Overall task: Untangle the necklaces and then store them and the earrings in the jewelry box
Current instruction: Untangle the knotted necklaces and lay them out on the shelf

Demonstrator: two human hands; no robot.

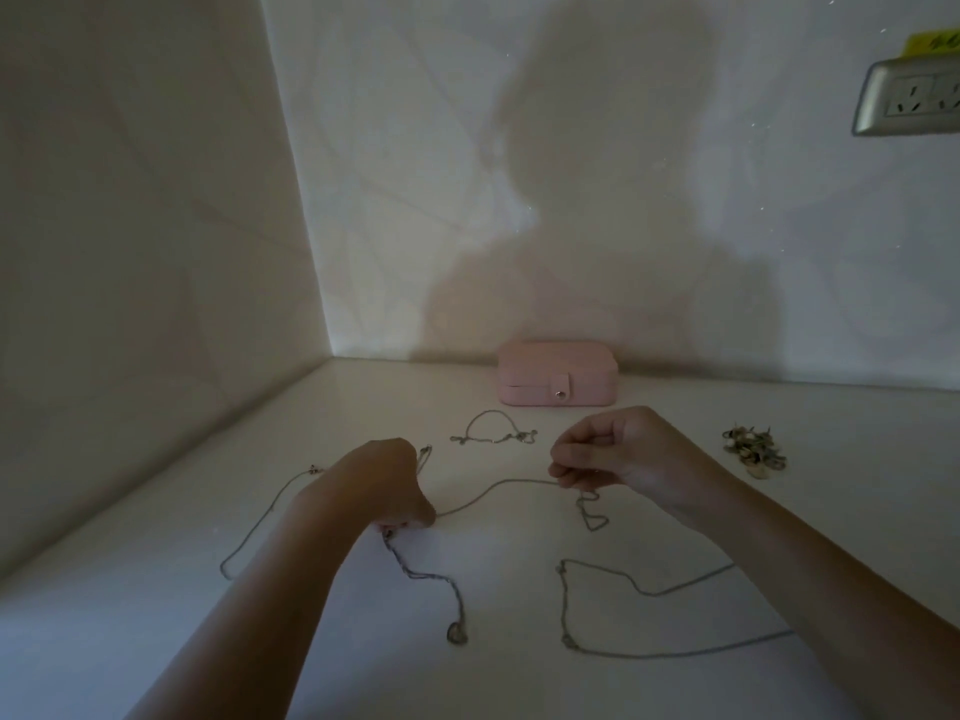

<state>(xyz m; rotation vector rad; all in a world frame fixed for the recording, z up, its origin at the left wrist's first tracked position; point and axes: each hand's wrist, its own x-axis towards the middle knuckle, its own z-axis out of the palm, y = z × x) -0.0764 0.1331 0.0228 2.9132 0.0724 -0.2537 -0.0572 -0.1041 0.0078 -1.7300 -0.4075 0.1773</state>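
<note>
While left hand point(387, 483) and right hand point(618, 459) pinch one chain point(511, 481), one pink box point(558, 374) sits shut.

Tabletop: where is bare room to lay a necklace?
Bare tabletop lies left of the jewelry box, toward the corner, and right of it, behind the earrings. The middle is crowded: necklaces spread around the left hand and right hand.

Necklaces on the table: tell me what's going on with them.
A person is untangling them. The left hand and right hand each pinch one chain, which runs between them. Other necklaces lie loose on the white table. The earrings sit in a pile on the right, and the pink jewelry box at the wall is closed, so nothing is stored yet.
</note>
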